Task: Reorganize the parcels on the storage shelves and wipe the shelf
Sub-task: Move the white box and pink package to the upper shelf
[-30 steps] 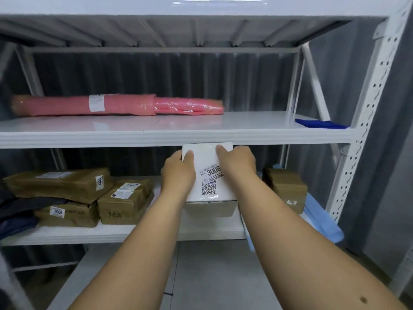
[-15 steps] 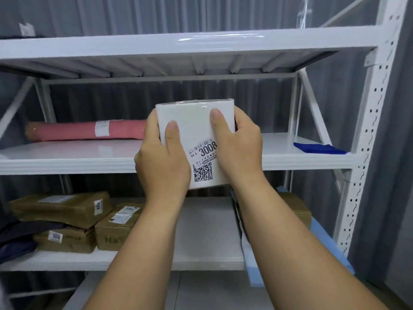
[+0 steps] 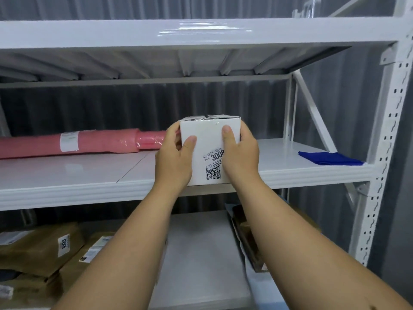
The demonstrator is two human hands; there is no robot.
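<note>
A white box with a barcode label and a QR code is held between both hands at the front edge of the middle shelf. My left hand grips its left side and my right hand grips its right side, thumbs on the near face. The box's bottom edge sits at the shelf's front lip; I cannot tell whether it rests on the shelf. A long pink wrapped roll lies at the back left of the same shelf. A folded blue cloth lies at its right end.
On the lower shelf, brown cardboard parcels are stacked at the left and a dark flat parcel leans at the right over a light blue bag. White perforated uprights frame the right side. Another shelf runs overhead.
Both hands lifted the white box from the lower shelf up to the middle shelf's front edge and moved it forward. The view tilted upward.
</note>
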